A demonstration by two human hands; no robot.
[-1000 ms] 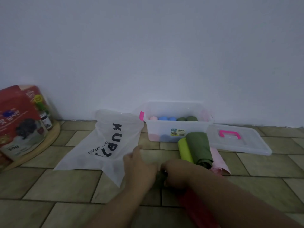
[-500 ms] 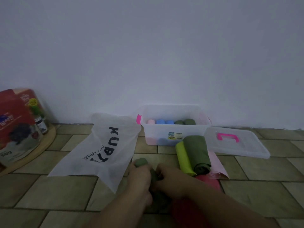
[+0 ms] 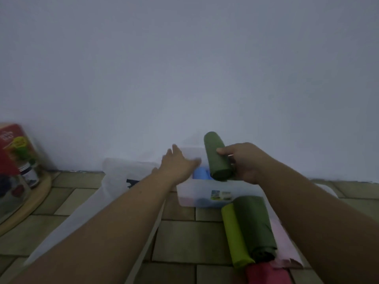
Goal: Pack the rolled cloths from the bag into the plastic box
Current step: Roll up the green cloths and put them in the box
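Head view: my two bare arms reach over the tiled floor [image 3: 180,238] toward the wall.
Right hand [image 3: 246,162]: clenched round a dark green rolled cloth [image 3: 216,156] above the plastic box [image 3: 205,196].
Roll axis: near upright, top tilted slightly left.
Left hand [image 3: 177,163]: fingers spread, holding nothing, over the box's left rim.
Room: white bag [image 3: 114,181] lies flat to the left; lime cloth [image 3: 233,234] and another green cloth [image 3: 254,224] crowd the box's near right.

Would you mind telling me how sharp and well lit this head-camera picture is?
Head view: dim, flat light with a bluish cast and no glare; the left hand and red package are motion-smeared, the plastic box soft; the dark green roll in the right hand reads clearest.
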